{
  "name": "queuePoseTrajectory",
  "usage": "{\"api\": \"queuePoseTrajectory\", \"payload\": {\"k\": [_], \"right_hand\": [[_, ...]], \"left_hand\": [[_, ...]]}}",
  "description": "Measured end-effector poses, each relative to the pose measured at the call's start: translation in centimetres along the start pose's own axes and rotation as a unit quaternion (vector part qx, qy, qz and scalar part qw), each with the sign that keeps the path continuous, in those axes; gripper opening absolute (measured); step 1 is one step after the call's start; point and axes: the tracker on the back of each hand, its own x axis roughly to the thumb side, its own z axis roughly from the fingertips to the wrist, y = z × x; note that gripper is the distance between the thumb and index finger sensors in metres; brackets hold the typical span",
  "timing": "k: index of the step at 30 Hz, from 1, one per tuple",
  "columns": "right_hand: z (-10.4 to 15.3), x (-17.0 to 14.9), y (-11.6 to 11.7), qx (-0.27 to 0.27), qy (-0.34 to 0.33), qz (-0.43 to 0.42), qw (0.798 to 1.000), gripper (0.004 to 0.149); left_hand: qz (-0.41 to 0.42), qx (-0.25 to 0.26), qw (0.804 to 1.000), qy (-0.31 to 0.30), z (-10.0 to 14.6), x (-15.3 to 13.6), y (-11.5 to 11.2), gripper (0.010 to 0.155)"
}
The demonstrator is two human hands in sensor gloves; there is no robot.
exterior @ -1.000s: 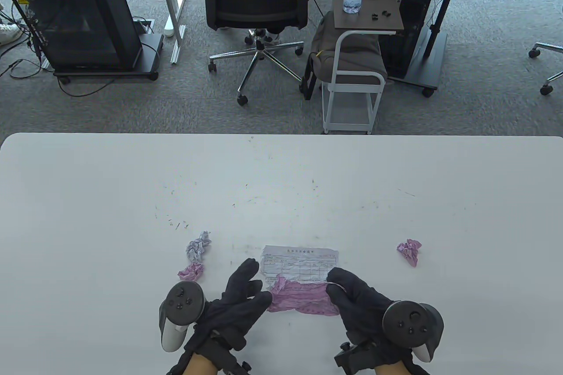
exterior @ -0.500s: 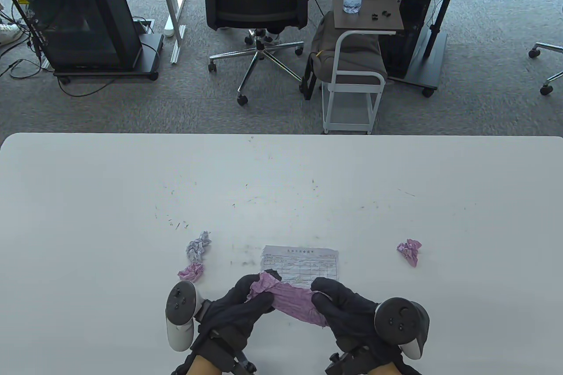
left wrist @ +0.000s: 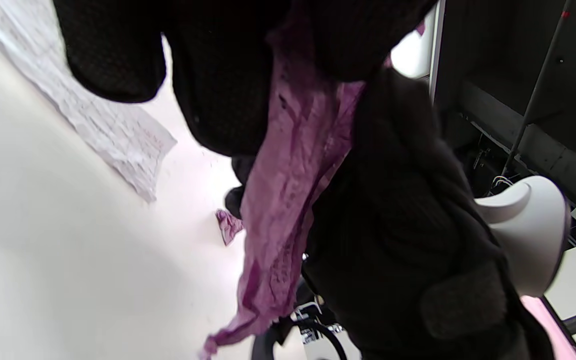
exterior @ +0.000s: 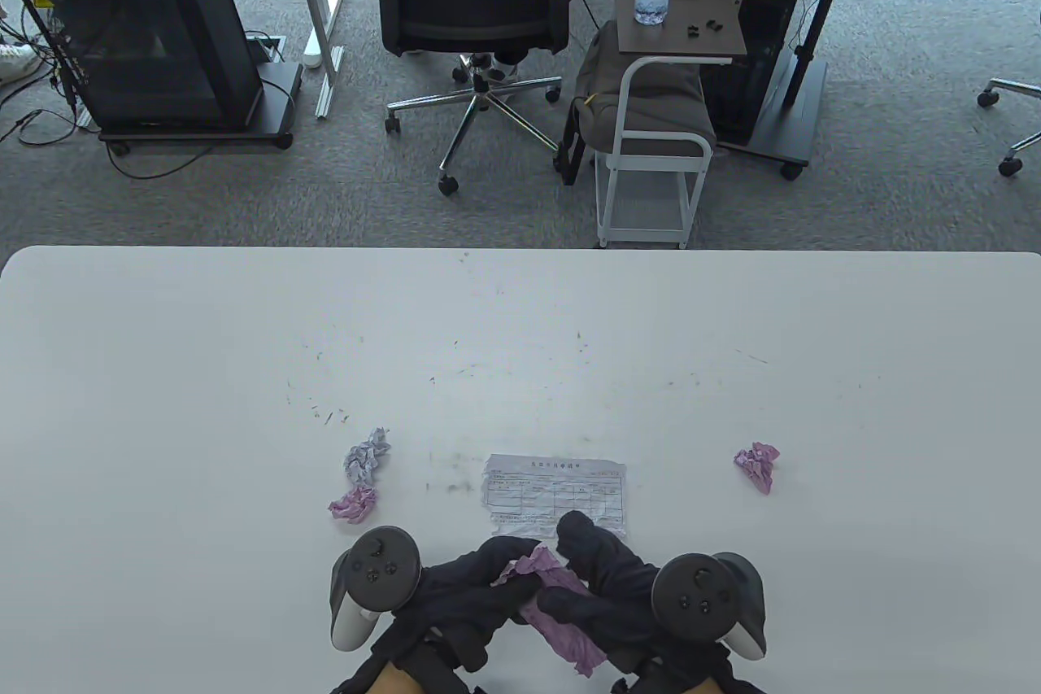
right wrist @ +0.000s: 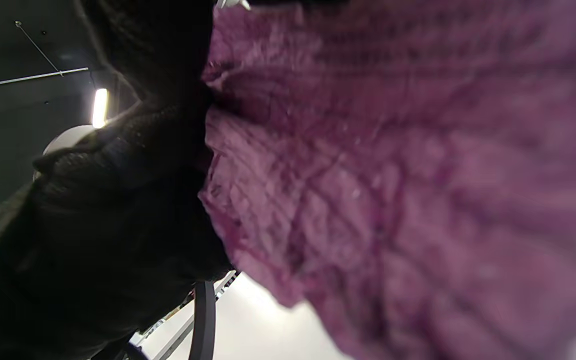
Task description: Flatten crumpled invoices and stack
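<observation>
A crumpled pink invoice (exterior: 561, 621) hangs between both hands above the table's near edge. My left hand (exterior: 488, 580) pinches its upper end and my right hand (exterior: 581, 576) grips it beside that. In the left wrist view the pink sheet (left wrist: 283, 200) droops down from the dark gloved fingers. It fills the right wrist view as a wrinkled pink surface (right wrist: 393, 190). One flattened white invoice (exterior: 555, 492) lies on the table just beyond the hands.
Crumpled balls lie on the white table (exterior: 520, 336): a white-lilac one (exterior: 366, 456) and a pink one (exterior: 354, 503) to the left, another pink one (exterior: 758, 464) to the right. An office chair (exterior: 476, 2) and a small cart (exterior: 663, 100) stand beyond the far edge.
Both hands have drawn back toward the near edge and closer together. The pink invoice, stretched wide between them before, now hangs bunched and turned on end.
</observation>
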Motion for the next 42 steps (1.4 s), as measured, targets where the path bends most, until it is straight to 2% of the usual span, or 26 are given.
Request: {"api": "queuePoseTrajectory", "payload": {"k": [2,4,6,10,14,17,18,19,21,23,24,26,28,30,33,35,37,42], "right_hand": [[0.0,0.0,0.2,-0.012,0.008,-0.01,1.0,0.062],[0.0,-0.3,-0.1,-0.048,0.016,-0.004,0.999,0.042],[0.1,-0.7,-0.6,-0.058,0.027,-0.007,0.998,0.041],[0.3,-1.4,-1.2,-0.076,0.048,-0.035,0.995,0.041],[0.4,-1.9,-1.7,-0.085,0.059,-0.02,0.994,0.041],[0.4,-2.2,-1.9,-0.088,0.06,0.001,0.994,0.041],[0.4,-2.2,-2.0,-0.086,0.059,0.017,0.994,0.041],[0.4,-2.2,-2.1,-0.082,0.057,0.042,0.994,0.041],[0.5,-2.3,-2.1,-0.078,0.056,0.065,0.993,0.041],[0.5,-2.4,-2.1,-0.07,0.053,0.069,0.994,0.041],[0.5,-2.3,-2.1,-0.065,0.051,0.064,0.994,0.041],[0.4,-2.0,-1.8,-0.055,0.039,0.06,0.996,0.041],[0.2,-1.7,-1.3,-0.039,0.021,0.061,0.997,0.041],[-0.1,-1.1,-0.5,-0.016,0.0,0.061,0.998,0.041],[-0.2,-0.3,0.4,0.002,-0.022,0.068,0.997,0.041],[-0.2,-0.1,0.7,-0.006,-0.017,0.077,0.997,0.041],[-0.3,-0.5,0.7,0.009,-0.009,0.074,0.997,0.042],[-0.5,-1.4,0.8,0.028,0.036,0.038,0.998,0.043]], "left_hand": [[0.011,0.014,1.0,0.013,0.0,-0.5,0.1,0.043],[0.011,0.025,0.999,0.028,0.0,-1.0,0.5,0.045],[0.026,0.054,0.997,0.04,0.1,-1.4,0.9,0.044],[0.053,0.065,0.995,0.048,0.2,-1.8,1.1,0.044],[0.033,0.079,0.995,0.056,0.3,-1.9,1.5,0.044],[0.007,0.074,0.995,0.066,0.3,-1.9,1.6,0.044],[-0.006,0.062,0.995,0.073,0.3,-2.0,1.6,0.045],[-0.028,0.028,0.995,0.092,0.2,-2.0,1.4,0.046],[-0.066,0.005,0.994,0.089,0.3,-1.9,1.3,0.055],[-0.102,0.019,0.992,0.069,0.3,-1.2,1.5,0.078],[-0.126,0.022,0.991,0.049,0.3,-0.5,1.6,0.084],[-0.185,0.028,0.982,0.017,0.5,0.7,1.7,0.091],[-0.243,0.012,0.97,-0.01,0.6,1.9,1.3,0.091],[-0.272,0.004,0.962,-0.026,0.6,2.8,0.3,0.088],[-0.302,0.022,0.953,-0.024,0.3,3.4,-0.6,0.069],[-0.293,0.022,0.956,-0.024,0.2,3.2,-0.6,0.057],[-0.258,0.054,0.964,-0.026,0.4,2.8,-0.3,0.044],[-0.253,0.071,0.965,-0.019,0.3,2.0,0.4,0.043]]}}
